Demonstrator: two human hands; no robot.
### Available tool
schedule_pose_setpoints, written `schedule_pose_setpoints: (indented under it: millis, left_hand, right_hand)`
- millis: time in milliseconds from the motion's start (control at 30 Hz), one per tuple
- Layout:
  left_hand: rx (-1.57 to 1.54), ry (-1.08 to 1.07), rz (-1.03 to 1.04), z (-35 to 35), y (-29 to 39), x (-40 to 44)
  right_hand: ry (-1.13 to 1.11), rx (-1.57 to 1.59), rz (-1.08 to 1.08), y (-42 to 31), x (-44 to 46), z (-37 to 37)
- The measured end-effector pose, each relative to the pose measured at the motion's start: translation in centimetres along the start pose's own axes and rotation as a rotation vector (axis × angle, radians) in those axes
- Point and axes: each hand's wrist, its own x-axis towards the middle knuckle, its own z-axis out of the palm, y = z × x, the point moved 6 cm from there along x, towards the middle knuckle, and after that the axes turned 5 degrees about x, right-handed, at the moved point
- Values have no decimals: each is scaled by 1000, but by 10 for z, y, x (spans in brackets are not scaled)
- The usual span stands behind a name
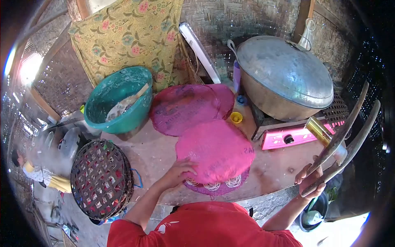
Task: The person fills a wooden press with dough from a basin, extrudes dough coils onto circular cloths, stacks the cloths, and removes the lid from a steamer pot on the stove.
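My left hand [179,173] is at the near left edge of a bright pink round sheet [216,150] with printed letters, its fingers closed over the rim. Below that sheet, a purple round mat [212,191] carries small coils of pale noodles [212,186], seen along the front. More pink round sheets [185,107] lie just behind. My right hand [311,180] is raised at the right, wrapped round the lower ends of two long curved wooden sticks [345,144]. A gold cylinder [319,131] appears beside the sticks; whether my hand touches it is unclear.
A large lidded metal pot [284,78] sits on a pink-fronted stove [284,139] at the back right. A green basin [119,101] stands at the back left, near a dark woven basket [101,179]. A small yellow cup [236,117] is behind the sheets. A person [45,177] is at far left.
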Motion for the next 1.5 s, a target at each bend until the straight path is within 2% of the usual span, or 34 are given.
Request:
schedule_pose_setpoints:
  millis: [67, 100, 167, 233, 267, 333, 467, 667, 733, 767, 833, 933, 967, 1033, 1067, 1133, 1200, 1300, 1433, 1500]
  left_hand:
    - [177, -176, -51, 16, -13, -6]
    - [177, -173, -55, 14, -17, -6]
    - [528, -242, -320, -5, -48, -4]
    - [228, -68, -269, -33, -94, 15]
    - [230, -62, -272, -36, -107, 18]
    - [672, 76, -463, -53, -135, 23]
    - [746, 84, -386, -51, -167, 48]
    - [817, 118, -451, -74, -208, 91]
    - [755, 19, -720, -82, -217, 100]
    - [761, 18, -713, -79, -212, 107]
    - [817, 291, -571, -80, -161, 119]
    - [881, 317, -530, -56, -141, 111]
    - [879, 312, -537, -54, -138, 108]
    - [616, 251, -528, -47, -130, 103]
    - [614, 252, -532, -45, -123, 101]
    - [472, 291, -185, -34, -82, 102]
    - [505, 237, 0, -16, -31, 93]
    - [419, 190, 76, 6, 2, 75]
    - [415, 143, 76, 20, 8, 64]
    - [297, 75, 106, 27, 12, 60]
  right_hand:
    - [19, 4, -17, 2, 1, 0]
    - [15, 6, -14, 1, 1, 1]
    - [-31, -5, 19, 2, 4, 6]
    - [-31, 0, 12, 3, 3, 4]
    - [-24, -1, 3, 2, 1, 3]
    - [-30, -6, 3, -1, 0, 0]
    - [21, -4, -29, -9, -3, -3]
    - [84, 17, -25, -12, 0, -6]
    - [106, -49, -31, -12, -1, -8]
    - [112, -48, -38, -11, -1, -10]
    - [84, -60, -43, -11, -3, -16]
    - [139, -33, -75, -6, -4, -24]
    - [139, -34, -66, -5, -2, -24]
    - [73, -18, -24, -3, 8, -12]
    - [70, -18, -20, -2, 10, -10]
    - [116, 83, 11, 1, 12, -11]
    - [76, 28, 16, 3, 14, -12]
    - [30, -40, 23, 7, 17, -8]
    - [28, -69, 23, 13, 21, -6]
    - [31, -84, 19, 14, 20, -9]
